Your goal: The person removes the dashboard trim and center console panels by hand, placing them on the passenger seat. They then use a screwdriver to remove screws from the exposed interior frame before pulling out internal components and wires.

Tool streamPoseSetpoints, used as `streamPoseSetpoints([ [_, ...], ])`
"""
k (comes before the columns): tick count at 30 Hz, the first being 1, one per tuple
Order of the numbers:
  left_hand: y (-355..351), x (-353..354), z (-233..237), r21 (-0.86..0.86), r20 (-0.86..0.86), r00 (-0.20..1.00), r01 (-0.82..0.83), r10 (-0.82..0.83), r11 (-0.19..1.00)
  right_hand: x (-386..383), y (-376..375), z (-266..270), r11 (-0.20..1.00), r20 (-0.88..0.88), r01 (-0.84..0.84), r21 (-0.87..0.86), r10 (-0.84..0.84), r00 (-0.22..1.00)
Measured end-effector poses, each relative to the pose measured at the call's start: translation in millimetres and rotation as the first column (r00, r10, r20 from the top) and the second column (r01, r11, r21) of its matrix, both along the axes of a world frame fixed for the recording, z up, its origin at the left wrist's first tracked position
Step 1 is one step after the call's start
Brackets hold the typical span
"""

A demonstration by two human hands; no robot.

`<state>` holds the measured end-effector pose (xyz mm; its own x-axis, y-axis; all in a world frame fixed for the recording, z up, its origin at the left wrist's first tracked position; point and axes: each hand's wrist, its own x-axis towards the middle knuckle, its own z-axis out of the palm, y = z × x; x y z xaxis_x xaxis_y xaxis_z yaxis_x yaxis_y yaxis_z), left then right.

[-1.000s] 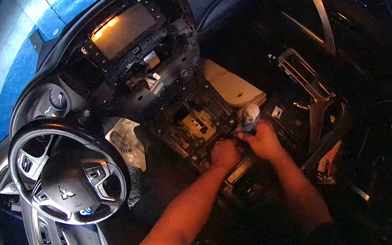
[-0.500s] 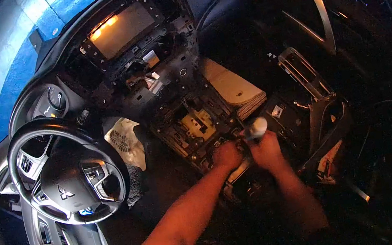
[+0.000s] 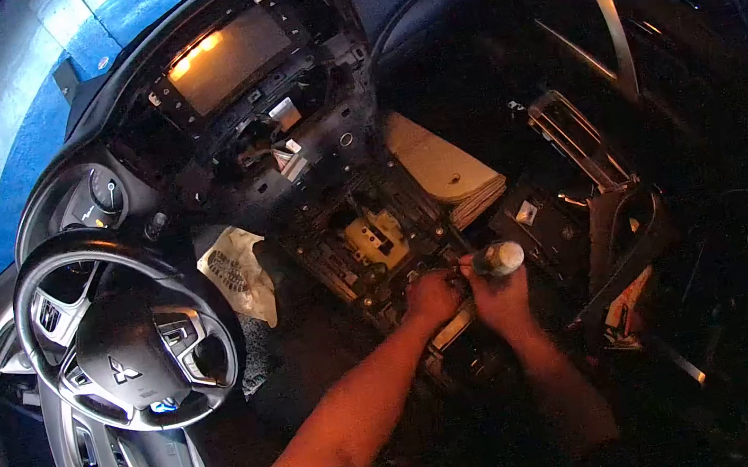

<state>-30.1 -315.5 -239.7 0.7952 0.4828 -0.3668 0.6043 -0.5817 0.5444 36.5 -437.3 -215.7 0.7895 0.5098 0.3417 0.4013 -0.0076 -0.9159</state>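
My right hand (image 3: 502,300) is closed around a hand tool with a pale, rounded end (image 3: 502,258). The rest of that tool is dark or covered by my fingers, so its kind does not show. Close by on the left, my left hand (image 3: 434,297) is curled down at the rear of the opened centre console (image 3: 332,273). What its fingers grip is hidden. Just ahead of both hands lies the yellowish gear selector base (image 3: 375,239), exposed in the console. A light-coloured bar (image 3: 451,328) runs beneath my wrists.
The steering wheel (image 3: 124,326) stands at left, with a paper floor mat (image 3: 236,272) beyond it. Ahead is the stripped dashboard with its screen (image 3: 230,58). Right of the console lie stacked cardboard sheets (image 3: 446,166), a removed trim frame (image 3: 579,138) and a dark trim piece (image 3: 623,237).
The tool's pale end has swung slightly right and downward as my right hand turned. My left hand stays in nearly the same place.
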Motion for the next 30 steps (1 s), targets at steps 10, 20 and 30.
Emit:
streamPoseSetpoints([
  [10, -9.5, -9.0, 1.4, 0.133, 0.393, 0.918, -0.116, 0.055, 0.984, 6.0, -9.3, 60.3, 0.990, 0.245, 0.014, -0.140, 0.021, 0.969],
  [20, 0.1, 83.1, 42.2, -0.787, 0.219, 0.776, -0.217, 0.591, 0.577, 59.6, -106.8, 147.0, 0.957, 0.067, 0.291, 0.006, -0.291, 0.954],
  [30, -50.9, 151.4, 36.6, 0.329, 0.199, 0.829, 0.446, -0.523, 0.832, 89.2, -204.9, 122.0, 0.828, -0.166, 0.375, -0.418, -0.475, 0.864],
])
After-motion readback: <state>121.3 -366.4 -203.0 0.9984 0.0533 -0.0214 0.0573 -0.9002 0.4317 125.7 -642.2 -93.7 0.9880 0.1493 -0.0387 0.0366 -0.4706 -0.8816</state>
